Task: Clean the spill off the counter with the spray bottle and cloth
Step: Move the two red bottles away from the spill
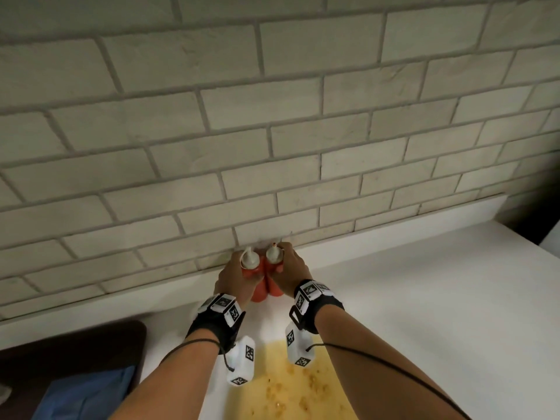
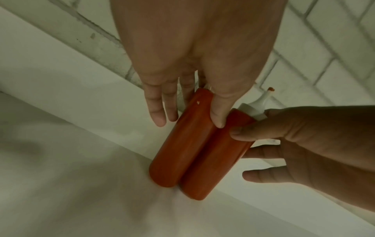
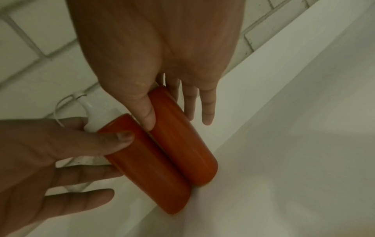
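Observation:
A yellow spill [image 1: 291, 389] with small crumbs lies on the white counter [image 1: 409, 298], just below my wrists. A blue cloth [image 1: 88, 392] lies folded at the lower left. Two red squeeze bottles with white nozzles stand side by side, touching, against the brick wall. My left hand [image 1: 235, 274] [image 2: 188, 115] grips the left red bottle [image 1: 253, 271] [image 2: 178, 152] with its thumb between the bottles. My right hand [image 1: 292, 268] [image 3: 178, 115] grips the right red bottle [image 1: 274, 259] [image 3: 182, 144] in the same way.
A white brick wall [image 1: 272, 131] with a low white ledge [image 1: 424, 219] closes the back of the counter. A dark mat [image 1: 75, 344] lies under the blue cloth at the left. The counter runs on to the right, ending at a dark gap [image 1: 539, 219].

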Tool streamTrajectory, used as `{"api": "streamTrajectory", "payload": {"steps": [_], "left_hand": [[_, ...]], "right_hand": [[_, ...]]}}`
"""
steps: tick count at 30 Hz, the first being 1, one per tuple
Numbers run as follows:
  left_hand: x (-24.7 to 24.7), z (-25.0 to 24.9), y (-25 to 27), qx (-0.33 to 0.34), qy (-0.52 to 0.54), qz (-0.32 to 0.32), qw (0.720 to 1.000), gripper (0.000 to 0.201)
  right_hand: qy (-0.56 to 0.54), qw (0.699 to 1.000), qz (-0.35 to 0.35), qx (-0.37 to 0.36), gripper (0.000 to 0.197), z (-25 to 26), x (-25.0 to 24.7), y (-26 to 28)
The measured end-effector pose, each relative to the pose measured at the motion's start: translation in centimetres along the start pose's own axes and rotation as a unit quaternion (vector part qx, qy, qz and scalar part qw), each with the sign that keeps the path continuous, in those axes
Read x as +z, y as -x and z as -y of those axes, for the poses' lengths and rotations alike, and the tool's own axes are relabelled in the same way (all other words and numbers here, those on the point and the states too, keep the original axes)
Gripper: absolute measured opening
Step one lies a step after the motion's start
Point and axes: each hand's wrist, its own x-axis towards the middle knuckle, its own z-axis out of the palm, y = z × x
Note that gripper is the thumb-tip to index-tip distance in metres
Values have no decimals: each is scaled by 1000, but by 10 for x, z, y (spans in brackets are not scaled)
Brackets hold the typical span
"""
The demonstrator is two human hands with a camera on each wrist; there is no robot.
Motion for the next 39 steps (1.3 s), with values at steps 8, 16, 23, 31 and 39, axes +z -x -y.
{"api": "streamTrajectory", "payload": {"steps": [8,16,23,31,39], "left_hand": [[-7,-17,56,111,69,4,991,60],[25,-81,134,199,153,84,964,60],[107,-162,177,252,177,117,944,69],[215,-259,169,254,152,83,952,67],[280,-321,109,200,116,60,971,48]], "right_hand": [[-68,996,-40,-49,54,-18,-79,69],[-105,990,-66,-70,56,-55,-188,157],[-92,988,-96,-73,58,-117,-293,195],[-67,990,-100,-68,58,-182,-394,166],[-64,991,-112,-38,63,-225,-431,81]]}}
